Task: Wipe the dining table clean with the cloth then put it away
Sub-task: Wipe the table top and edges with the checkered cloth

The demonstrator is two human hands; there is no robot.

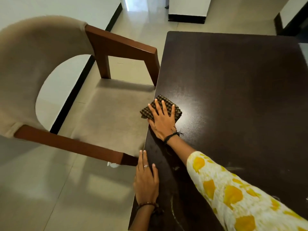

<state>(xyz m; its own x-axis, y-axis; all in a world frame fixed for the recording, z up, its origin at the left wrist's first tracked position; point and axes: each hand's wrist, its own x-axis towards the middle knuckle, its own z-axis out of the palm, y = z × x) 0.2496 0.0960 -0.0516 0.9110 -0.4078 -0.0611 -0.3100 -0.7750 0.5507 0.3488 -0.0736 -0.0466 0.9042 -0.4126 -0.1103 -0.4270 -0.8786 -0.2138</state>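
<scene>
A folded brown-and-cream checked cloth [159, 102] lies at the left edge of the dark brown dining table [233, 84], one corner hanging slightly over the edge. My right hand [162, 120] presses flat on the cloth with straight, spread fingers. My left hand [146, 179] rests flat along the table's left edge nearer to me, fingers straight, holding nothing. Pale dusty smears show on the tabletop close to me.
A beige upholstered armchair [41, 52] with brown wooden arms stands tight against the table's left side, its seat just below the cloth. Beyond lie a glossy tiled floor [150, 27] and white walls with black skirting.
</scene>
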